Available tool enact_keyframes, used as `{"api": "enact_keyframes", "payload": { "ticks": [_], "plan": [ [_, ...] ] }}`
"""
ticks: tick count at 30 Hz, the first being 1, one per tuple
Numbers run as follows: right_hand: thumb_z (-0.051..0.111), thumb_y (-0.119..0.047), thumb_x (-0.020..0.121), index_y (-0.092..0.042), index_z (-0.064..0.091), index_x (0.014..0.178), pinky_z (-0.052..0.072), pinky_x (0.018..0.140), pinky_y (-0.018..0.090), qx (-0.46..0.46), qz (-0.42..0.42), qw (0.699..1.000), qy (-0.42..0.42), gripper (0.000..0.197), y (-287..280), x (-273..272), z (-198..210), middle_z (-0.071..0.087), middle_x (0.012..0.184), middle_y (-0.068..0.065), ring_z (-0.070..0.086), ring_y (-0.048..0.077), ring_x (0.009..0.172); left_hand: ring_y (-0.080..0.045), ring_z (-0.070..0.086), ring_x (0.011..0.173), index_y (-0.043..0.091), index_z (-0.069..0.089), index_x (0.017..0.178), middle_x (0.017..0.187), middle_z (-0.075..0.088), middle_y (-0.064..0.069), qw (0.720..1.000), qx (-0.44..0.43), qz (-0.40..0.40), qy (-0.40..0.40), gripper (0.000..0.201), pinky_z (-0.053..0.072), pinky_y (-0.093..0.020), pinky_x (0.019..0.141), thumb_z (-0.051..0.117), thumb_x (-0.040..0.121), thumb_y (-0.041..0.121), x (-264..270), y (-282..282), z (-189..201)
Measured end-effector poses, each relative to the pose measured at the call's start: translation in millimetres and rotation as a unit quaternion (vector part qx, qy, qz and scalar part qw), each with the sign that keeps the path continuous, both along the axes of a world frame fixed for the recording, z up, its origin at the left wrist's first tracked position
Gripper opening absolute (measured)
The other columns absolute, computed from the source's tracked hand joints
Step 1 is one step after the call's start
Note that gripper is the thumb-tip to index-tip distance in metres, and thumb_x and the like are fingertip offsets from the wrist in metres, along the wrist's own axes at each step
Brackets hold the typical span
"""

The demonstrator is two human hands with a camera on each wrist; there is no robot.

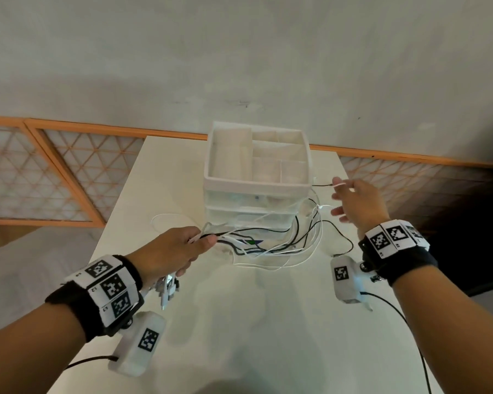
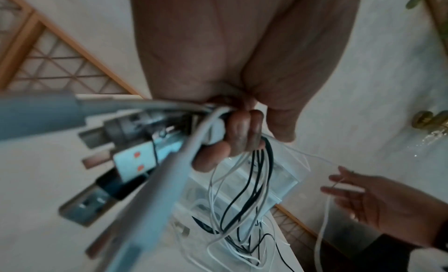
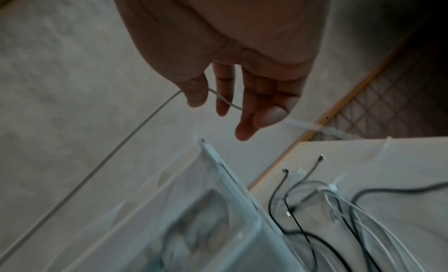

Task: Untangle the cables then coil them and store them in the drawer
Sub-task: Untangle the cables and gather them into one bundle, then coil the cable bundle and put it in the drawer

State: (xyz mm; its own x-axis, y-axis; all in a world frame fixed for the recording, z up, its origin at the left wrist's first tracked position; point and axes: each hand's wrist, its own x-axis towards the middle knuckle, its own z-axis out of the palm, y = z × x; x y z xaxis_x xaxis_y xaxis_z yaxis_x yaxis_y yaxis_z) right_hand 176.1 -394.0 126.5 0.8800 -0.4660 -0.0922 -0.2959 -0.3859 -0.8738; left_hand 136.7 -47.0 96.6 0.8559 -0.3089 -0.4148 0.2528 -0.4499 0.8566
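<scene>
A tangle of white and black cables (image 1: 268, 245) lies on the white table (image 1: 239, 336) in front of a pale plastic drawer unit (image 1: 256, 186). My left hand (image 1: 202, 240) grips one end of the bundle, and several plugs (image 1: 168, 288) hang below its palm. In the left wrist view its fingers (image 2: 242, 134) curl round the cables (image 2: 242, 199). My right hand (image 1: 337, 200) hovers beside the unit's right side, fingers spread and straight. One thin white cable (image 3: 135, 134) runs across those fingers (image 3: 223, 103). Loose cable ends (image 3: 339, 209) rest on the table below.
The drawer unit carries an open compartment tray (image 1: 268, 155) on top; its drawers look closed. The table's right edge (image 1: 353, 194) is close to my right hand. Orange-framed lattice panels (image 1: 40, 180) stand behind the table.
</scene>
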Motion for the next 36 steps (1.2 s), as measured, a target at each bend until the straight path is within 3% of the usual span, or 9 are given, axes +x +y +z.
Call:
{"api": "enact_keyframes", "payload": {
  "ticks": [5,10,15,20,24,27,29,33,36],
  "plan": [
    [0.063,-0.031,0.094,-0.028,0.065,0.093,0.049,0.056,0.030,0.029,0.047,0.990,-0.132,0.005,-10,21,30,0.068,0.107,-0.004,0.070,0.019,0.065,-0.018,0.058,0.059,0.008,0.047,0.075,0.059,0.054,-0.003,1.000,0.009,-0.015,-0.006,0.034,0.054,-0.027,0.064,0.059,0.098,0.030,2,1,4],
    [0.057,-0.009,0.092,-0.025,0.065,0.084,0.048,0.055,0.029,0.040,0.105,0.988,-0.108,0.020,-21,27,12,0.064,0.126,-0.007,0.069,0.024,0.069,-0.011,0.052,0.048,0.002,0.057,0.086,0.074,0.071,-0.005,1.000,-0.010,0.005,-0.002,0.019,0.044,-0.023,0.051,0.059,0.098,0.017,2,-3,4],
    [0.048,-0.006,0.085,-0.032,0.053,0.134,0.057,0.064,0.034,-0.168,0.160,0.954,0.188,0.055,-24,-3,-58,0.071,0.096,0.005,0.069,0.025,0.071,-0.012,0.033,0.047,0.008,0.058,0.080,0.073,0.067,-0.008,0.996,-0.046,0.069,0.028,0.018,0.030,-0.024,0.046,0.061,0.097,0.015,3,0,-1],
    [0.069,-0.016,0.082,-0.036,0.043,0.145,0.044,0.067,0.008,-0.169,0.287,0.942,0.050,0.071,56,-42,-45,0.066,0.068,-0.008,0.059,-0.002,0.064,-0.010,0.030,0.047,0.010,0.059,0.078,0.059,0.047,0.002,0.997,-0.038,0.058,0.028,0.026,0.026,-0.023,0.046,0.061,0.097,0.027,5,-7,3],
    [0.077,-0.045,0.081,-0.057,0.018,0.148,0.051,0.062,0.019,-0.116,0.407,0.905,0.044,0.090,130,-52,-46,0.064,0.056,-0.004,0.057,0.002,0.051,-0.012,0.031,0.047,0.012,0.064,0.075,0.058,0.045,0.001,0.999,-0.030,-0.025,0.015,0.046,0.026,-0.023,0.047,0.048,0.099,0.048,0,-23,20],
    [0.075,-0.034,0.086,-0.036,0.059,0.116,0.053,0.046,0.029,0.005,0.396,0.908,0.136,0.034,141,-47,-66,0.061,0.058,0.000,0.055,0.011,0.042,-0.012,0.037,0.051,0.018,0.051,0.061,0.053,0.044,0.008,0.993,0.052,-0.094,-0.047,0.047,0.034,-0.025,0.056,0.048,0.101,0.043,-3,-18,26],
    [0.070,-0.027,0.088,-0.024,0.065,0.090,0.060,0.053,0.040,-0.034,0.391,0.895,0.211,0.006,120,-39,-80,0.059,0.058,0.003,0.060,0.019,0.044,-0.012,0.037,0.055,0.022,0.040,0.058,0.051,0.041,0.010,0.986,0.080,-0.134,-0.065,0.048,0.035,-0.025,0.061,0.047,0.102,0.041,-6,0,24],
    [0.063,-0.037,0.082,-0.034,0.064,0.089,0.054,0.068,0.030,-0.298,0.214,0.922,0.124,0.008,73,-31,-90,0.069,0.072,-0.006,0.069,0.024,0.076,-0.006,0.040,0.054,0.024,0.040,0.062,0.055,0.044,0.009,0.951,0.223,-0.194,-0.093,0.044,0.031,-0.020,0.058,0.044,0.103,0.039,-11,26,-5],
    [0.063,-0.025,0.086,-0.039,0.059,0.118,0.050,0.070,0.030,-0.270,0.172,0.947,0.037,0.035,79,-39,-100,0.071,0.089,-0.010,0.068,0.025,0.080,-0.015,0.046,0.069,0.024,0.040,0.063,0.062,0.045,0.007,0.936,0.300,-0.158,-0.099,0.042,0.029,-0.028,0.062,0.043,0.104,0.031,-15,21,-43]
  ]
}}
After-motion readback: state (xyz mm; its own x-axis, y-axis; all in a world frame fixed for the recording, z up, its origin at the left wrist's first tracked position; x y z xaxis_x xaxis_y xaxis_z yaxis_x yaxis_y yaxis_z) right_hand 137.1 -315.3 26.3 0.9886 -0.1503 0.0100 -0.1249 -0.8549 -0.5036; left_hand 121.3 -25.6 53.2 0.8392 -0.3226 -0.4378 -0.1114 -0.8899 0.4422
